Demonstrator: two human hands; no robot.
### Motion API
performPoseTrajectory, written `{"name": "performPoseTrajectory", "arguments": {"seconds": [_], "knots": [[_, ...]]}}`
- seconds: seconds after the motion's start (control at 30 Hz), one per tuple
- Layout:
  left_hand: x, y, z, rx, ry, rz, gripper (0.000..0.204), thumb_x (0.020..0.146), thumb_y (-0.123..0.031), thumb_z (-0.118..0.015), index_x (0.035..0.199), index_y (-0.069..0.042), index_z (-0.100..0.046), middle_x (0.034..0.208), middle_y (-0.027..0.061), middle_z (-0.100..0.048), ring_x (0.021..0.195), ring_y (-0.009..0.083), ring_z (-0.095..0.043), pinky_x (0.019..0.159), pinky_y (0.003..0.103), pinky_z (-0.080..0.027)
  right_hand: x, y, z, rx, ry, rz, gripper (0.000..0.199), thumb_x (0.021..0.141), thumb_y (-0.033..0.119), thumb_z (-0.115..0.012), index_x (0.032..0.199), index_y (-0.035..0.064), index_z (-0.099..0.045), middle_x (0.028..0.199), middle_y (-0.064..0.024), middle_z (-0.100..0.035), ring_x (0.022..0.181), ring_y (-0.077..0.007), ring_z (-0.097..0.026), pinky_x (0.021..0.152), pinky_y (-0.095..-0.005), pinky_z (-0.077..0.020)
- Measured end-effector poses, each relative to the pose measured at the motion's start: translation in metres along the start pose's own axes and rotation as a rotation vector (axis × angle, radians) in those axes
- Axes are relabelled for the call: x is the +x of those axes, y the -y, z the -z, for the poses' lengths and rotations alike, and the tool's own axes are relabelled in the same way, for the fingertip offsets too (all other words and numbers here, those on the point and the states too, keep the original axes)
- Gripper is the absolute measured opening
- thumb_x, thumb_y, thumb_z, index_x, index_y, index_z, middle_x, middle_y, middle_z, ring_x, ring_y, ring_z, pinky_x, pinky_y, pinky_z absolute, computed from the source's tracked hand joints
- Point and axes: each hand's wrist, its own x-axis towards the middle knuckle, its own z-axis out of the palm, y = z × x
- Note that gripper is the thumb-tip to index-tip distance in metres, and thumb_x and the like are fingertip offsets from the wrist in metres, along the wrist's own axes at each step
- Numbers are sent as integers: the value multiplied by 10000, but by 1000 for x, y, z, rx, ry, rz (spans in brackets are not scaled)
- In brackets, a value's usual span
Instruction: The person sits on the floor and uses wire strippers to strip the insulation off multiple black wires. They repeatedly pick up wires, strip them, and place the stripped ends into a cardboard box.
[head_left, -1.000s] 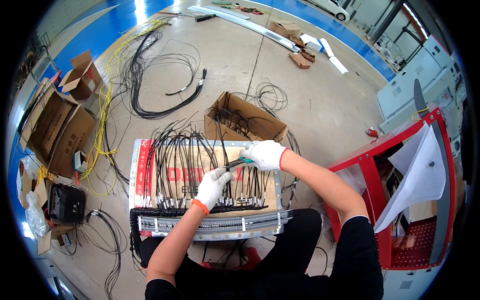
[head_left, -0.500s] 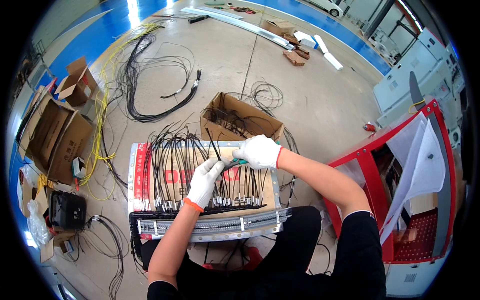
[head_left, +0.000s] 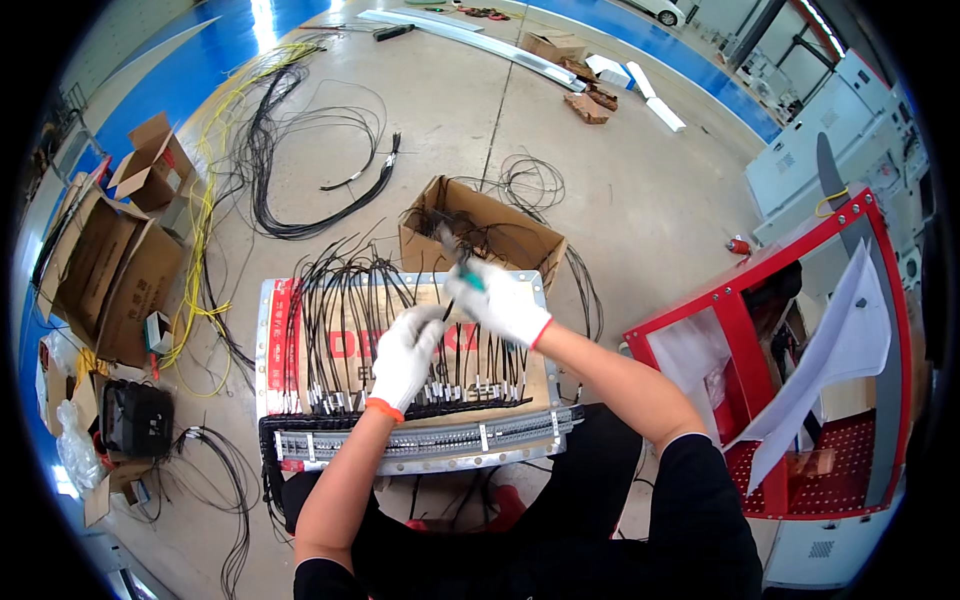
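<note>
My left hand (head_left: pixel 405 352), in a white glove with an orange cuff, pinches a black wire (head_left: pixel 447 311) above the panel. My right hand (head_left: pixel 503 303), gloved in white with a red cuff, is closed round a pair of teal-handled pliers (head_left: pixel 470 277). Their grey jaws point up and away, smeared by motion, so the exact kind of pliers is unclear. Many black wires (head_left: pixel 335 300) with white marker sleeves rise from a grey terminal strip (head_left: pixel 400 442) along the near edge of the panel (head_left: pixel 347 372), which has a cardboard-coloured, red-printed face and lies across my lap.
Just beyond the panel stands an open cardboard box (head_left: pixel 520 240) with wire pieces inside. A red metal frame (head_left: pixel 745 350) with white sheets is on the right. Cartons (head_left: pixel 125 290), a black case (head_left: pixel 137 418) and yellow cable (head_left: pixel 200 220) lie left; a black wire bundle (head_left: pixel 262 180) lies further off.
My right hand has swung the pliers away from the wire at my left fingertips, up toward the box, jaws now pointing away. My left hand has stayed nearly in place.
</note>
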Motion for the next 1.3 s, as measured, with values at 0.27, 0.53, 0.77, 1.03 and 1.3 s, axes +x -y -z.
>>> {"name": "performPoseTrajectory", "arguments": {"seconds": [0.27,0.53,0.77,1.03,1.3], "knots": [[-32,-15,34,336,347,278,284,960,-212,-501,1079,-14,-667,769,176,-707,645,268,-708,708,401,-547,28,-50,36,-612,-383,-63,557,895,281,-642,1354,13,-476,854,-233,-693,792,-431,-677,733,-500,-536],[-43,-8,21,-7,355,448,320,951,-140,-516,1178,56,-627,770,117,-699,691,184,-693,637,319,-518,-49,-16,14,-427,-89,90,288,905,255,-608,1114,58,-633,830,-246,-664,845,-445,-652,741,-493,-514],[-30,17,6,-45,371,514,143,907,-122,-634,929,18,-633,648,41,-593,582,123,-548,557,296,-437,-60,-22,1,-313,-7,60,302,912,298,-605,998,9,-613,832,-248,-650,834,-440,-643,743,-477,-501],[-19,14,6,-381,168,587,128,954,-145,-641,995,-24,-651,699,-23,-579,583,55,-530,514,213,-415,-12,-16,-10,-229,75,-23,337,875,251,-602,1051,-37,-619,768,-247,-651,744,-393,-663,710,-452,-516],[-6,9,4,-450,161,621,157,942,-168,-677,1033,-41,-687,710,-35,-605,567,45,-508,514,200,-396,12,-27,-26,-258,95,83,378,853,213,-614,1141,-32,-619,953,-286,-675,921,-420,-666,822,-456,-521]]}}
